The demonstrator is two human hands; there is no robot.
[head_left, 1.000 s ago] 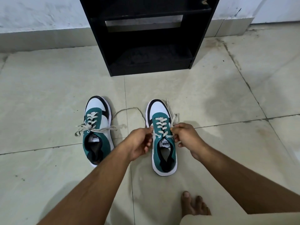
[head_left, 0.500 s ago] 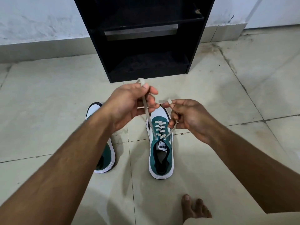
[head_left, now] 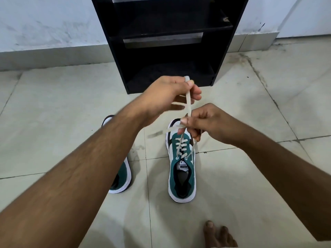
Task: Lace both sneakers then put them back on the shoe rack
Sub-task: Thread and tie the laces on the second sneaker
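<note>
Two green, white and black sneakers stand on the tiled floor. The right sneaker is laced through its eyelets, toe pointing away. Its cream lace rises from the top eyelets. My left hand pinches one lace end held upright. My right hand pinches the other strand just above the toe, crossing the first. The left sneaker is mostly hidden behind my left forearm. The black shoe rack stands against the wall straight ahead.
A white wall with a grey skirting runs behind the rack. Pale floor tiles with dark grout lines spread to both sides. The toes of a bare foot show at the bottom right.
Both hands lifted from the sneaker's top eyelets, pulling the lace ends upward. The right hand has now moved closer to the left, and the strands cross.
</note>
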